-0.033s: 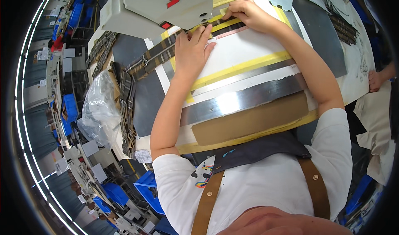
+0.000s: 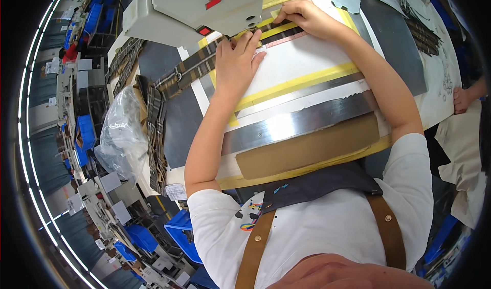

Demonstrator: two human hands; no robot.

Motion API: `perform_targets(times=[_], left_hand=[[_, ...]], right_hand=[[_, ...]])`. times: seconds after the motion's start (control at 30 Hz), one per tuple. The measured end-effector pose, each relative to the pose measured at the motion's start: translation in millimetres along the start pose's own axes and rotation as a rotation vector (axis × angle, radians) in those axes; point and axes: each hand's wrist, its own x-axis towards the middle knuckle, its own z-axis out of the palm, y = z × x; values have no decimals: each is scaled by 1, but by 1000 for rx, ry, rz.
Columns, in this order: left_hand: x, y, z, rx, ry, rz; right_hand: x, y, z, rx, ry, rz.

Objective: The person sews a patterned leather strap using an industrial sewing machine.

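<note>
A long plaid fabric strip [image 2: 197,64] in brown and black runs from the left of the table up under the pale grey sewing machine head [image 2: 189,7]. A zipper-like line with a metal pull [image 2: 178,77] lies along it. My left hand [image 2: 235,66] rests on the strip beside the machine, fingers stretched forward and thumb apart. Farther right, my right hand [image 2: 312,20] has its fingertips pinched together at the strip's far end, by a yellow tape band [image 2: 279,32]. A pink ruler-like strip [image 2: 286,40] lies along the near side. The needle area is hidden.
White board with yellow tape edges [image 2: 302,79] covers the work surface. Nearer me lie a metal plate [image 2: 317,117] and brown cardboard [image 2: 312,148]. Plaid strips [image 2: 156,130] and a clear plastic bag [image 2: 123,130] are at left; another person's hand [image 2: 463,99] is at right.
</note>
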Motion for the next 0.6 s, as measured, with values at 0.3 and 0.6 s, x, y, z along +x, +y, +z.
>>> perform_targets(times=[0.3,0.6], left_hand=[[1,3,1,1,17,-24],[3,12,5,16,43,-69]], right_hand=[[-5,0,2,-361,62,-192],[-10,-5,3,-538,93,-301]])
